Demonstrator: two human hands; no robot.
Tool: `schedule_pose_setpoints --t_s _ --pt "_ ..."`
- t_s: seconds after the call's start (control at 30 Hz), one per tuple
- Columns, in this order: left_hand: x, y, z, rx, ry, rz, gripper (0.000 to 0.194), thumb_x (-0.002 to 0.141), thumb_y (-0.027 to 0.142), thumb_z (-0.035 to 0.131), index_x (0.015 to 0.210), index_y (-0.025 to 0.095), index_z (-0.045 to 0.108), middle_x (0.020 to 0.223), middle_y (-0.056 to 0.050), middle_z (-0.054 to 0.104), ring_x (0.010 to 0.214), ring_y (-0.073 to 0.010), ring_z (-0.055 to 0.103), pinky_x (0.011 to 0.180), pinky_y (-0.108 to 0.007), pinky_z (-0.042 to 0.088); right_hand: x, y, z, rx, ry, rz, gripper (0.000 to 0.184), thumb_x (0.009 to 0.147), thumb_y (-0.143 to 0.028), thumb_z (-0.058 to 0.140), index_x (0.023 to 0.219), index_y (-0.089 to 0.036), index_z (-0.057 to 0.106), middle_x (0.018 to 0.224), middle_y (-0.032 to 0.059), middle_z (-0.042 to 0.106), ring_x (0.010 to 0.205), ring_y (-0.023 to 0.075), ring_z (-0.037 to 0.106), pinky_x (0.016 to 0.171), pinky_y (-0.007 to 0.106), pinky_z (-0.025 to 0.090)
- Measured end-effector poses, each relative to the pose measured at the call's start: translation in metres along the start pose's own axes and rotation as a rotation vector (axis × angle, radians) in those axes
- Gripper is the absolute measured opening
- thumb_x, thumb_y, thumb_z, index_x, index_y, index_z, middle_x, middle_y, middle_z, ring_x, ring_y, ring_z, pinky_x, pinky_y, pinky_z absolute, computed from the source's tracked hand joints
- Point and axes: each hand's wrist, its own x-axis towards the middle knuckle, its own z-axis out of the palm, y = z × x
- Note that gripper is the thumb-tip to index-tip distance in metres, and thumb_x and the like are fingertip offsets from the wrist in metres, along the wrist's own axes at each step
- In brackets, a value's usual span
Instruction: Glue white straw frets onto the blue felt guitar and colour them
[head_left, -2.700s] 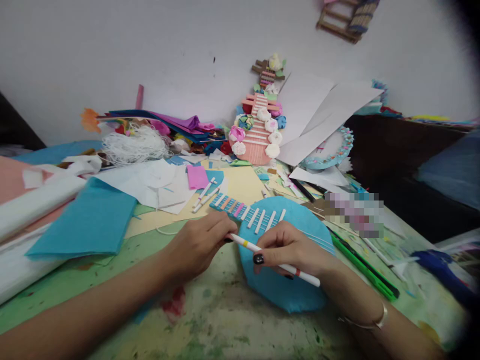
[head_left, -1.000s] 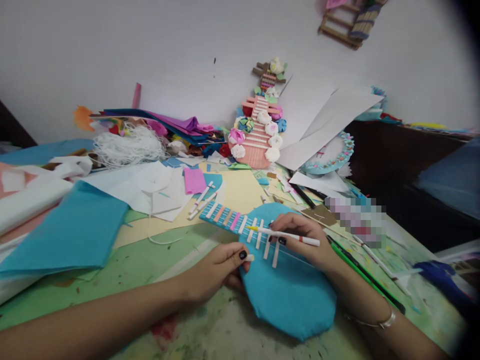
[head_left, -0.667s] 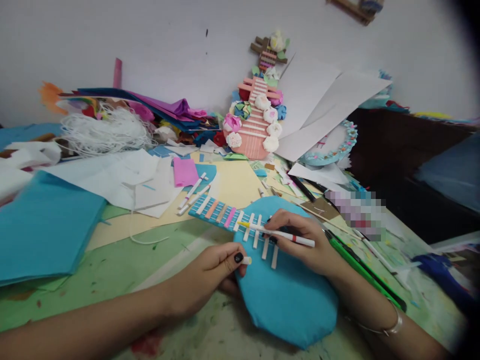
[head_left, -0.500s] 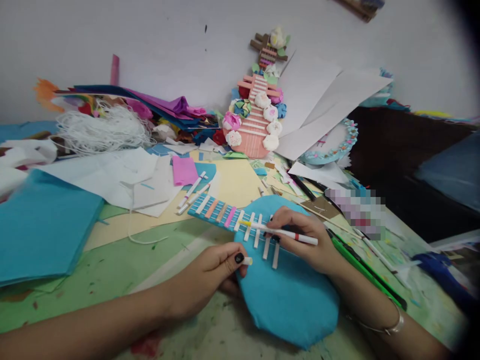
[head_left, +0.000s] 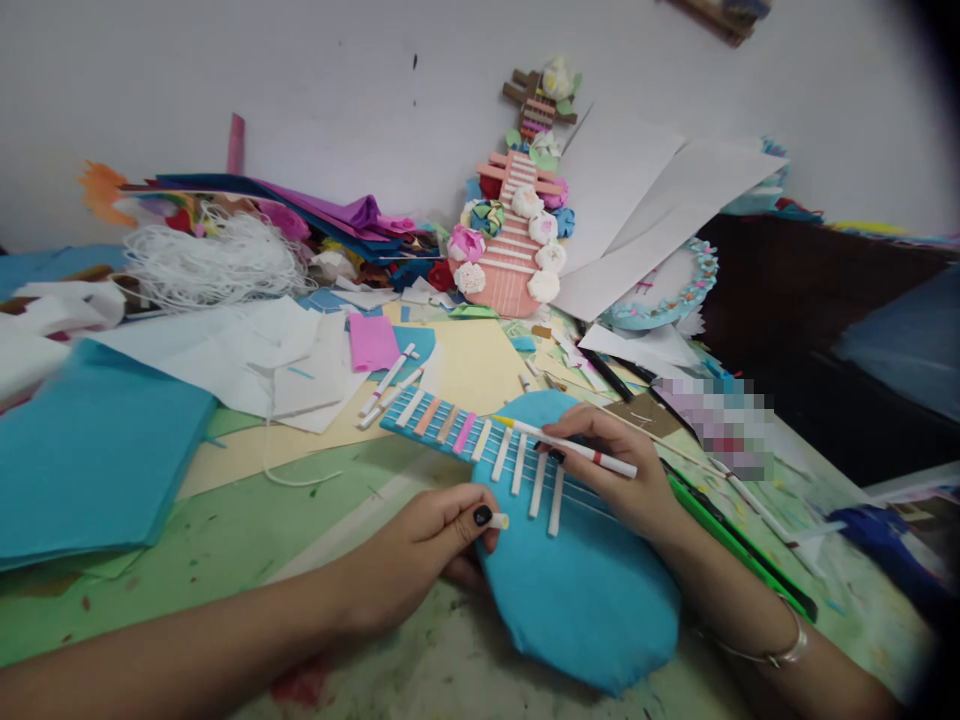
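Note:
A blue paper-covered pipa-shaped craft piece lies tilted in front of me, with white strings and several small strips across its neck and body. Some strips are coloured orange, tan and pink; the others look white or pale. In my right hand is a white felt-tip marker, its yellow tip close to a pale strip by the neck's base. My left hand pinches a small white marker cap at the craft's left edge, its lower fingers hidden beneath.
Two white markers lie beyond the neck. A blue paper stack is at left, behind it a bundle of white string. A flower-covered pink pipa model leans at the wall. A green cutter lies by my right forearm.
The marker tip has moved slightly up and away from the strips' middle toward the neck's upper edge. My left hand stays almost where it was.

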Motion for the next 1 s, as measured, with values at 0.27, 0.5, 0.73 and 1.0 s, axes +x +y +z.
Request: schedule_pose_setpoints --t_s 0.27,0.5,0.73,1.0 --pt "0.0008 -0.0006 -0.0002 -0.011 -0.010 -0.012 0.045 0.082 0.060 0.059 0.078 0.016 0.050 0.075 0.002 0.050 0.068 -0.0126 0.057 0.068 -0.030 0.052 -0.0002 -0.0021 0.0015 -0.037 -0.006 -0.023 0.013 0.089 -0.025 0.063 0.100 -0.020 0.069 0.088 0.0058 0.066 0.082 0.0177 0.061 0.072 0.032 0.047" --pt "0.0000 -0.0001 -0.0002 -0.015 -0.005 -0.015 0.046 0.081 0.062 0.059 0.078 0.017 0.050 0.075 0.001 0.051 0.069 -0.0143 0.059 0.070 -0.033 0.053 -0.0014 -0.0011 -0.0002 -0.002 -0.005 -0.010 0.015 0.089 -0.030 0.063 0.098 -0.019 0.069 0.085 0.0068 0.066 0.080 0.0191 0.061 0.070 0.032 0.047" --pt "0.0002 0.0012 0.0003 -0.032 -0.017 -0.025 0.046 0.081 0.061 0.059 0.079 0.016 0.050 0.075 0.001 0.051 0.070 -0.0134 0.059 0.070 -0.031 0.053 -0.0025 0.0024 -0.0017 0.033 -0.007 -0.004 0.012 0.088 -0.026 0.064 0.098 -0.020 0.069 0.086 0.0054 0.065 0.079 0.0177 0.060 0.071 0.032 0.047" --pt "-0.0002 0.0008 -0.0004 -0.017 -0.013 -0.024 0.044 0.083 0.060 0.058 0.078 0.016 0.050 0.075 0.002 0.051 0.069 -0.0128 0.059 0.069 -0.029 0.052 -0.0015 0.0011 -0.0013 0.020 0.008 -0.008 0.011 0.088 -0.025 0.064 0.097 -0.020 0.068 0.085 0.0050 0.064 0.079 0.0177 0.060 0.070 0.031 0.046"
